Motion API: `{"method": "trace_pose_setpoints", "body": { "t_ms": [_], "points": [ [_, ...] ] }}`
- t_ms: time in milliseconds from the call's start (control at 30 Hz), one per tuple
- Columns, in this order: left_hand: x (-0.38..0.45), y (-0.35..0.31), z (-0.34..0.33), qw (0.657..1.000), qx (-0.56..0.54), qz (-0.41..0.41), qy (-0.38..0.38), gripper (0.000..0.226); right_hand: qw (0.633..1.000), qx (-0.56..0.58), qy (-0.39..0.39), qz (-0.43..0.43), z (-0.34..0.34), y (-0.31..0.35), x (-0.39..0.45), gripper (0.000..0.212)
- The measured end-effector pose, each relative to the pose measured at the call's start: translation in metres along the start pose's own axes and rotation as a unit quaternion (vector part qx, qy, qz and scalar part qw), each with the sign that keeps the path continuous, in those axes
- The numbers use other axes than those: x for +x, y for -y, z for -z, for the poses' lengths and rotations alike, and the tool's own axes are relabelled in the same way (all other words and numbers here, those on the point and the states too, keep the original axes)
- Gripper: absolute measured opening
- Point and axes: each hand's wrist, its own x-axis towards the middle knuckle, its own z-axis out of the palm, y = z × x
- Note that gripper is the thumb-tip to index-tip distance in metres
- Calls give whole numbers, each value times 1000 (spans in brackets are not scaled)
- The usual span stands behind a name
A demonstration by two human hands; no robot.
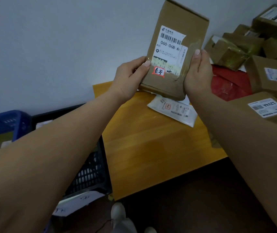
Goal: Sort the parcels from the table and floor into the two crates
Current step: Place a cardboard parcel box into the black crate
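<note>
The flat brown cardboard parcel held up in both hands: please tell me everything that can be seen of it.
The flat brown cardboard parcel is a thin, rectangular carton, held up above the yellow wooden table, its long side nearly upright and leaning slightly right. A white shipping label with a barcode and "060-06B" sits on its face, partly under glossy clear tape, and a small red-edged sticker with black handwriting sits near the bottom. The lower edge looks a little dented. The left hand holds its lower left edge and the right hand its lower right edge, thumbs on the front.

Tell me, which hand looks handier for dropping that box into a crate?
Probably the left hand. Both hands grip the cardboard box, but the blue crate and black crate sit on the left, while the right hand is nearer the parcel pile.
</note>
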Motion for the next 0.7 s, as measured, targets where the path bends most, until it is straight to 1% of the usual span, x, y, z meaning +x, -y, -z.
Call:
{"method": "trace_pose_setpoints", "body": {
  "t_ms": [167,300,367,433,567,633,700],
  "points": [
    [-30,28,38,999,13,34,-21,33,999,-28,44,-6,-44,-1,-28,39],
    [-53,57,87,996,30,73,-44,33,995,-36,88,-13,-98,9,-51,40],
    [-68,74,121,992,61,85,-71,34,991,-35,125,-19,-136,16,-66,42],
    [-86,92,162,984,77,108,-115,35,985,-29,166,-37,-183,27,-86,49],
    [-123,128,248,968,98,162,-164,31,964,-13,243,-105,-280,54,-133,58],
    [-136,145,285,958,87,197,-189,30,949,-25,293,-109,-320,62,-156,61],
    [-146,163,313,948,85,229,-203,30,934,-35,340,-107,-351,64,-177,59]
  ]
}}
